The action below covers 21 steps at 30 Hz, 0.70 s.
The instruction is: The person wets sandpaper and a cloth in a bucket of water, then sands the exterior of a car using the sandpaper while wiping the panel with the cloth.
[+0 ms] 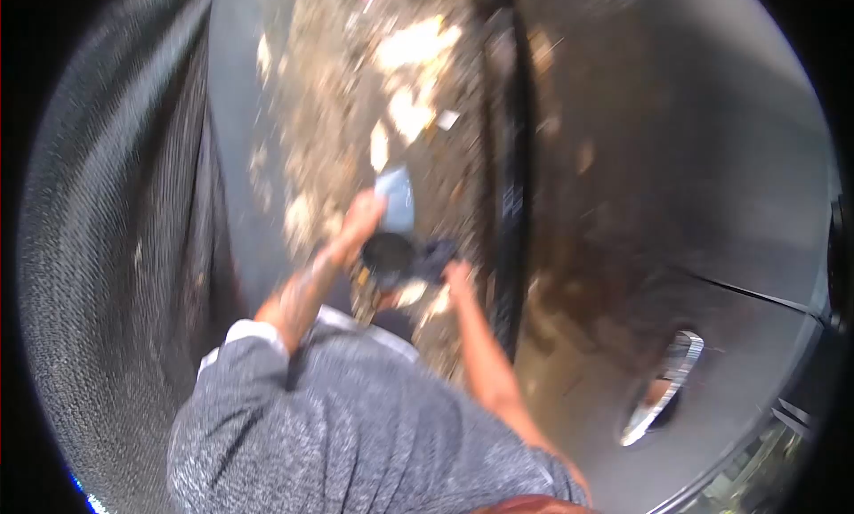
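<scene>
In the head view my left hand [365,213] is closed on a light blue object [397,199], blurred, which reaches up and to the right of the fingers. Below it is a round black container [388,254], seen from above. My right hand [457,274] is closed on a dark cloth-like bundle [433,259] at the container's right side. Blur hides what the bundle is and whether it touches the container.
A dark car door panel with a chrome handle [663,389] fills the right side. Black ribbed fabric [124,247] hangs at the left. Between them lies sunlit, dirt-covered ground [338,113] with a small white scrap [447,120]. A black strip [513,176] edges the car.
</scene>
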Motion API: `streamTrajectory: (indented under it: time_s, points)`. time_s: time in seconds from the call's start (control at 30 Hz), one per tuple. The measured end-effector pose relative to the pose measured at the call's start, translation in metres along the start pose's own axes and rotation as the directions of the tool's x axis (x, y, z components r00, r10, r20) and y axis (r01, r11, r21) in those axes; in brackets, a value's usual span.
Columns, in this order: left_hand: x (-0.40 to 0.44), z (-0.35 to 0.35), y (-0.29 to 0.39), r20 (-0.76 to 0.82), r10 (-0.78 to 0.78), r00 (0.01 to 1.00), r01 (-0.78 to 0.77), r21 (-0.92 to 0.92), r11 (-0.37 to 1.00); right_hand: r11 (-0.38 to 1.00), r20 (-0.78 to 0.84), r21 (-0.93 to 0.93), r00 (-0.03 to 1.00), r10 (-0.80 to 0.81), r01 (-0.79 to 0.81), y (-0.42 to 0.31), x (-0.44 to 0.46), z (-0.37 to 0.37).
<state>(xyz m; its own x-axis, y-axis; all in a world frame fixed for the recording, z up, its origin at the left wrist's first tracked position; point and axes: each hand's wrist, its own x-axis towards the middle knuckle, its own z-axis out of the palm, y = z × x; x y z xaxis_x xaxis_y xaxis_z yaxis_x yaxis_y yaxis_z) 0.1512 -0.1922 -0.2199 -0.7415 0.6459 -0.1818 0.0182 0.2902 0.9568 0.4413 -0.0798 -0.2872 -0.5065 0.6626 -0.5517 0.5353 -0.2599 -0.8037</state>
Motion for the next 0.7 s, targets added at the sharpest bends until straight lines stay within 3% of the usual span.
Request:
streamTrajectory:
  time_s: [0.03,0.07,0.1,0.13,0.2,0.23,0.3,0.33,0.37,0.43,0.47,0.5,0.57,0.6,0.63,0.67,0.7]
  points:
    - [-0.023,-0.048,0.032,0.124,0.050,0.991,-0.074,0.203,0.976,0.944,0.084,0.227,0.971,0.225,-0.239,0.032,-0.009,0.028]
    - [-0.041,-0.069,-0.018,0.141,-0.215,0.966,0.155,0.349,0.924,0.943,-0.032,0.207,0.962,0.271,-0.259,0.060,-0.041,0.039]
    - [-0.056,-0.064,-0.025,0.003,-0.600,0.800,0.591,-0.174,0.788,0.938,0.155,0.112,0.939,0.308,-0.327,0.048,-0.051,0.039]
    - [-0.064,-0.067,-0.052,-0.001,-0.573,0.819,0.548,-0.294,0.783,0.944,0.168,-0.010,0.930,0.328,-0.331,0.045,-0.056,0.047]
    - [-0.066,-0.080,-0.098,0.112,-0.687,0.718,0.670,-0.375,0.640,0.927,0.218,-0.242,0.915,0.340,-0.287,0.074,-0.043,0.060]
    - [-0.071,-0.086,-0.119,0.135,-0.720,0.681,0.700,-0.408,0.586,0.922,0.230,-0.240,0.905,0.359,-0.304,0.087,-0.039,0.074]
    - [-0.066,-0.077,-0.180,0.074,-0.770,0.634,0.719,-0.422,0.552,0.925,0.254,-0.346,0.934,0.252,-0.156,0.109,-0.012,0.094]
    - [-0.066,-0.070,-0.212,0.026,-0.810,0.586,0.733,-0.443,0.516,0.852,0.158,-0.516,0.969,0.191,-0.083,0.124,-0.003,0.103]
    - [-0.068,-0.063,-0.232,-0.014,-0.839,0.543,0.760,-0.416,0.499,0.850,0.163,-0.519,0.964,0.209,-0.097,0.143,0.005,0.110]
    - [-0.075,-0.049,-0.270,-0.043,-0.865,0.500,0.818,-0.306,0.488,0.937,0.242,-0.290,0.932,0.270,-0.196,0.179,0.025,0.118]
    - [-0.085,-0.048,-0.338,-0.018,-0.866,0.499,0.818,-0.320,0.478,0.958,0.182,-0.175,0.949,0.258,-0.227,0.208,0.031,0.123]
    - [-0.084,-0.043,-0.344,-0.016,-0.881,0.473,0.865,-0.183,0.468,0.954,0.184,-0.180,0.944,0.272,-0.240,0.215,0.040,0.124]
    - [-0.086,-0.023,-0.354,-0.069,-0.942,0.329,0.896,-0.293,0.335,0.913,-0.092,-0.129,0.921,0.378,-0.388,0.232,0.052,0.119]
    - [-0.089,-0.014,-0.362,-0.065,-0.947,0.315,0.900,-0.295,0.320,0.899,-0.255,-0.080,0.881,0.399,-0.430,0.246,0.058,0.122]
    - [-0.093,-0.006,-0.367,-0.045,-0.925,0.378,0.866,-0.335,0.370,0.889,-0.334,-0.073,0.851,0.406,-0.453,0.259,0.061,0.121]
    - [-0.095,-0.002,-0.377,-0.031,-0.897,0.440,0.827,-0.376,0.419,0.878,-0.284,-0.092,0.858,0.428,-0.469,0.283,0.063,0.123]
    - [-0.097,0.002,-0.397,-0.032,-0.900,0.434,0.828,-0.381,0.412,0.870,-0.235,-0.112,0.864,0.446,-0.479,0.297,0.069,0.123]
